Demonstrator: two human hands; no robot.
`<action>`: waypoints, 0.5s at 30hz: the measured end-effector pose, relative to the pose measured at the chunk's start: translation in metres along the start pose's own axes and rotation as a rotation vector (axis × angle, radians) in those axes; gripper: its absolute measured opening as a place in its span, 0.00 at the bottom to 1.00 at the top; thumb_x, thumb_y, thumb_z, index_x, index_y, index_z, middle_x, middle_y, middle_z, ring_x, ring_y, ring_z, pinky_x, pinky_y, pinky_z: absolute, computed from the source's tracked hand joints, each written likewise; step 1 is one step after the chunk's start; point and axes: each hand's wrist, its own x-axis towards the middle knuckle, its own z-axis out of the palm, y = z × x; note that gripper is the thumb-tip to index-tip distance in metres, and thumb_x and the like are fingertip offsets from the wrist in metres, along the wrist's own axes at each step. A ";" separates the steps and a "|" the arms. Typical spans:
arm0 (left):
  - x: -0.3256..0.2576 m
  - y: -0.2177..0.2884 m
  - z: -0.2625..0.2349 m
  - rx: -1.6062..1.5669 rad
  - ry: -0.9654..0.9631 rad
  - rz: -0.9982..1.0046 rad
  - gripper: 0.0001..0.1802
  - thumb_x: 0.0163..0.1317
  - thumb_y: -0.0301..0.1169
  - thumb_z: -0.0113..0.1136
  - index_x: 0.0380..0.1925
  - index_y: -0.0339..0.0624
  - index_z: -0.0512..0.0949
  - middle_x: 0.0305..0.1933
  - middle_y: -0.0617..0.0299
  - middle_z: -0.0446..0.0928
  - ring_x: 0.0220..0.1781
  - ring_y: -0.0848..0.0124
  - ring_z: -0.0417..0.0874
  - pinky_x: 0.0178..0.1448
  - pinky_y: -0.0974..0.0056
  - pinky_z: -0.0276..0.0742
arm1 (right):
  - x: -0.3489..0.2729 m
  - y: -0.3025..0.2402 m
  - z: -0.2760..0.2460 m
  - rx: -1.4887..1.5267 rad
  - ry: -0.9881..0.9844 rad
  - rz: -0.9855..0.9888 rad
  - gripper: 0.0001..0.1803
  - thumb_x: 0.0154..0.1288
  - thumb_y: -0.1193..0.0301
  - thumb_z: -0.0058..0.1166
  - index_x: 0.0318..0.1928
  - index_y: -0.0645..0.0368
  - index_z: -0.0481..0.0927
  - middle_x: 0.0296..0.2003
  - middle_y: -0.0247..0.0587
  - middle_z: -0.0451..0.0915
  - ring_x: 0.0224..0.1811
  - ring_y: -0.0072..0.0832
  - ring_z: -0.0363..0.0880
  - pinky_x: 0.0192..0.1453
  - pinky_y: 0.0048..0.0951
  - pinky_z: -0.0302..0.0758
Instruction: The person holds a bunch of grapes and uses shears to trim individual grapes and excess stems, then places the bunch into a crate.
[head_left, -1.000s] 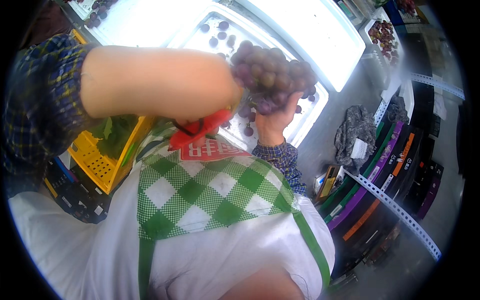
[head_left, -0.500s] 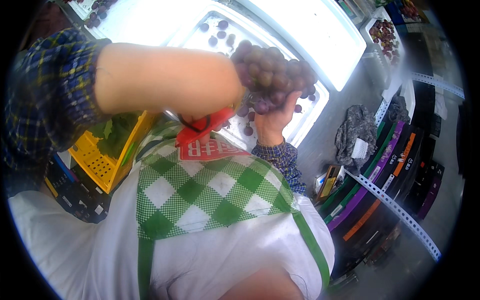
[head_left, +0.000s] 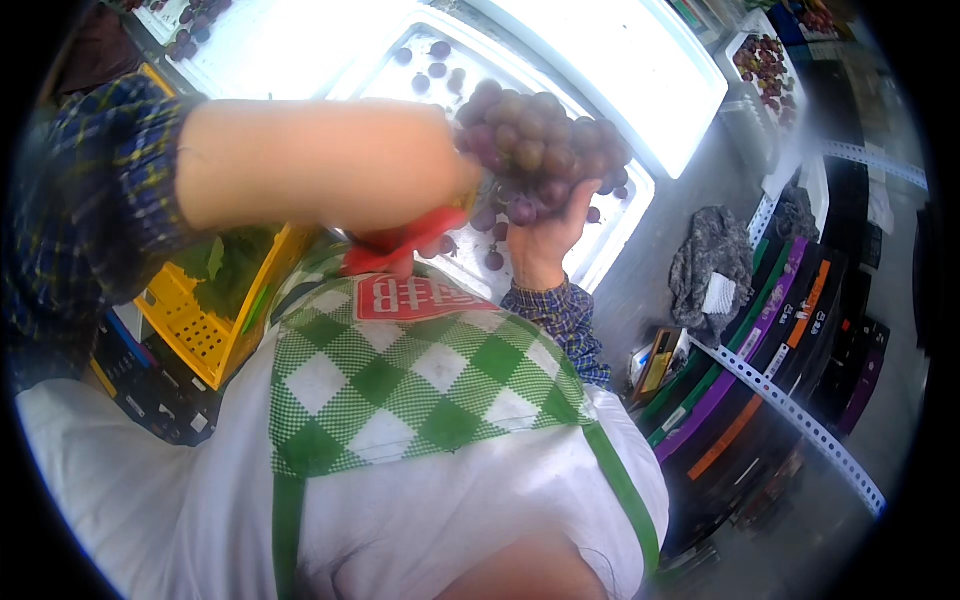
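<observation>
My right hand [head_left: 545,245] holds up a large bunch of dark purple-red grapes [head_left: 550,140] from below, its thumb raised against the right side. From the left, my left forearm reaches across to the bunch. My left hand [head_left: 440,190] is closed on red-handled scissors [head_left: 410,240] just below the near side of the grapes. Their blades and most of my left fingers are hidden, and motion blurs this hand. Under the bunch lies a white foam tray [head_left: 625,225] with several loose grapes [head_left: 437,70].
White foam boxes [head_left: 640,70] stand beyond and beside the tray. A yellow crate [head_left: 190,325] with green leaves sits at lower left. To the right are a grey cloth [head_left: 708,265], stacked dark crates [head_left: 770,370], a perforated metal strip [head_left: 790,420] and another box of grapes [head_left: 765,70].
My left forearm and the scissors have shifted slightly left, and the red handles appear closer together. My right hand keeps the grapes in nearly the same place.
</observation>
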 end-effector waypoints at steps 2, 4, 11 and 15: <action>-0.010 0.003 0.000 -0.042 0.051 -0.031 0.25 0.77 0.41 0.43 0.36 0.27 0.79 0.34 0.52 0.85 0.29 0.66 0.87 0.33 0.66 0.81 | 0.000 -0.002 0.002 -0.015 0.048 0.008 0.36 0.77 0.40 0.36 0.71 0.52 0.63 0.66 0.40 0.70 0.71 0.37 0.67 0.76 0.45 0.62; -0.023 0.008 -0.003 -0.066 0.107 -0.056 0.25 0.77 0.43 0.44 0.37 0.28 0.79 0.36 0.51 0.85 0.28 0.67 0.87 0.34 0.68 0.81 | 0.001 -0.003 0.004 -0.030 0.084 0.003 0.36 0.76 0.38 0.35 0.70 0.51 0.65 0.63 0.39 0.72 0.64 0.34 0.71 0.62 0.36 0.67; -0.082 0.011 -0.013 -0.599 0.167 -0.357 0.25 0.77 0.45 0.45 0.44 0.31 0.80 0.35 0.55 0.83 0.31 0.69 0.84 0.36 0.68 0.80 | 0.011 -0.007 0.009 0.058 0.129 -0.008 0.38 0.75 0.35 0.30 0.71 0.48 0.66 0.64 0.41 0.71 0.67 0.40 0.69 0.68 0.44 0.69; -0.089 -0.031 0.006 -0.312 0.464 -0.406 0.23 0.77 0.41 0.45 0.51 0.30 0.78 0.38 0.59 0.82 0.40 0.70 0.83 0.43 0.68 0.78 | 0.015 -0.013 0.009 0.057 0.093 0.007 0.38 0.76 0.37 0.27 0.71 0.49 0.65 0.66 0.42 0.70 0.68 0.42 0.68 0.73 0.48 0.65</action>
